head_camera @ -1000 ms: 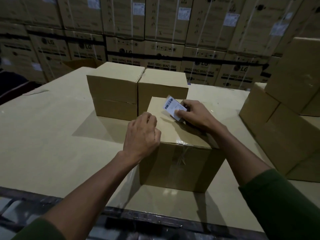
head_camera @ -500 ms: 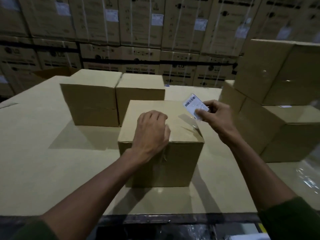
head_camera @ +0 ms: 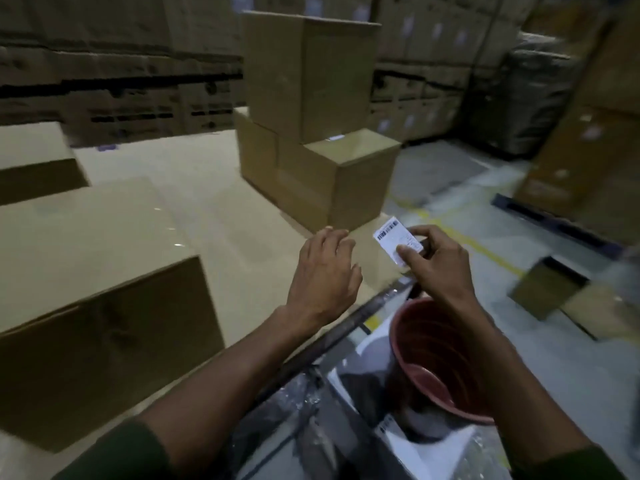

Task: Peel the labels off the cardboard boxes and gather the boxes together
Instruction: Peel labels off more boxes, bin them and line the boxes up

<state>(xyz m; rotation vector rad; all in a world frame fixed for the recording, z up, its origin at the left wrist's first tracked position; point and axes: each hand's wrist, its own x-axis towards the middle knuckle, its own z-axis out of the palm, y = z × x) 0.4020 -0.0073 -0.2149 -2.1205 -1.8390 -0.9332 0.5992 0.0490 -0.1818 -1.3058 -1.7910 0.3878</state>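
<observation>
- Right hand point(head_camera: 438, 263) pinches the peeled label point(head_camera: 394, 242) between thumb and curled fingers, likely so only its edges get touched and the sticky back stays clear of the skin.
- Label: small white paper rectangle, thin and flat, barcode printed along its far edge; held up off every box, just left of the right hand.
- Left hand point(head_camera: 323, 271) hovers beside the label, fingers loosely spread, gripping nothing. Reads as moving in to take the label or help free it.
- Below the right wrist: reddish bucket point(head_camera: 436, 362), round, ribbed plastic wall, mouth tilted toward the hands. Judged a bin for the peeled labels, which would explain the hands meeting above it.
- Left of the left hand: near box point(head_camera: 93, 268), plain brown cardboard, matte sides, top faintly glossy. It sits on the pale paper-covered surface point(head_camera: 207, 188).
- Beyond both hands: stack of boxes point(head_camera: 311, 133), one large carton over lower ones, square-edged; a pale tab shows at the upper carton's base, too blurred to identify.
- Right of the right hand: concrete floor point(head_camera: 450, 188) with yellow lines, wrapped goods farther off.
</observation>
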